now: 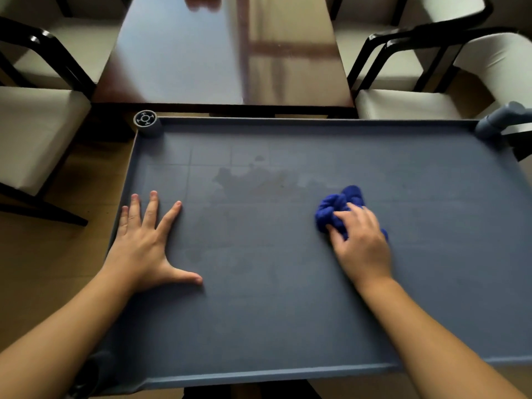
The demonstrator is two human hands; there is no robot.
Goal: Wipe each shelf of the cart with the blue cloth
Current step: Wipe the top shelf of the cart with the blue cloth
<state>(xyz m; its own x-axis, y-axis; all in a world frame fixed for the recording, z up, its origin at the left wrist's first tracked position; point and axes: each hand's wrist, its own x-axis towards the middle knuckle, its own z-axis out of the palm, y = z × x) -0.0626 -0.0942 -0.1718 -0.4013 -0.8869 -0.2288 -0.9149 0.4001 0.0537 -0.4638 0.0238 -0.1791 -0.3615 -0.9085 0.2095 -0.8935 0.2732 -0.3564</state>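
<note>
Glossy dark wood table (224, 53) straight ahead of me, its top throwing back pale window light and a brown frame-like reflection. Chairs on both sides: cream cushions, black lacquered arms. Left chair (37, 131) sits close, seat facing in; another behind it, partly cut off. Two more on the right (408, 102), a white padded back (501, 64) curving over the far one. Floor (43, 254) tan, dim, in shadow.
</note>
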